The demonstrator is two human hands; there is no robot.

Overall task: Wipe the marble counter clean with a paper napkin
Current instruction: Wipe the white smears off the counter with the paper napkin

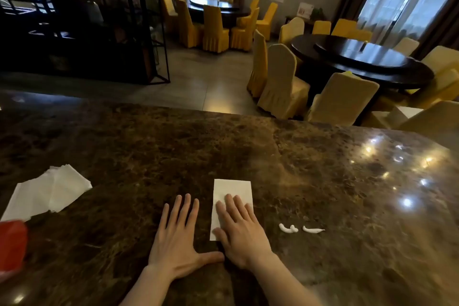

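Two white squiggles of paste (pixel 301 228) lie on the brown marble counter (pixel 149 156) just right of the flat-open right hand (pixel 239 233) pressing the folded white paper napkin (pixel 233 191), the open left hand (pixel 177 238) empty beside it.

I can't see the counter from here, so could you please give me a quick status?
Left hand flat on bare marble counter. Right hand pressing folded napkin. White smears unwiped, right of napkin. Path clear.
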